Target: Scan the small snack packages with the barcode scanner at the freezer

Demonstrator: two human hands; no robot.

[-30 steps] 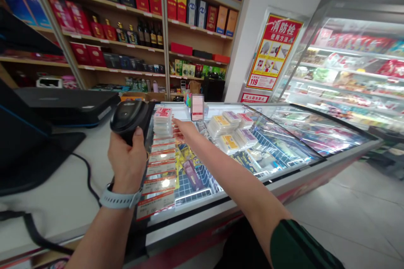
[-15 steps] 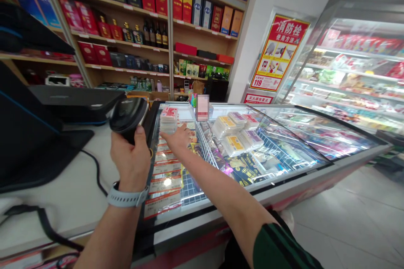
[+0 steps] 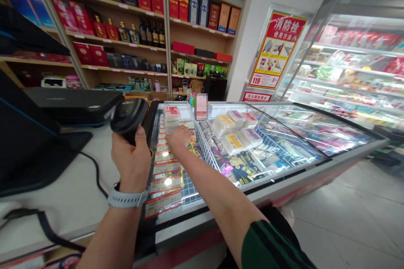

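Note:
Wrapped round a black handheld scanner (image 3: 128, 115), my left hand (image 3: 131, 159) is held up by the freezer's left edge, a grey watch on its wrist. My right hand (image 3: 179, 138) is over the freezer's glass top, at the near side of a stack of clear packs with red labels (image 3: 171, 118). Its fingers are partly bent and apart, with nothing visible in them. Further right on the glass lie several stacks of packs with yellow, purple and red labels (image 3: 233, 143).
The long glass-topped freezer (image 3: 265, 185) runs to the right, wire baskets inside. A white counter (image 3: 63, 176) with black equipment and a cable (image 3: 96, 172) is at the left. Shelves of boxes and bottles (image 3: 151, 4) stand behind; a lit display cooler (image 3: 356, 63) is at the right.
My right hand has drawn slightly back from beside the red-labelled stack, its fingers less spread. That stack appears slightly further right. My left hand still holds the scanner.

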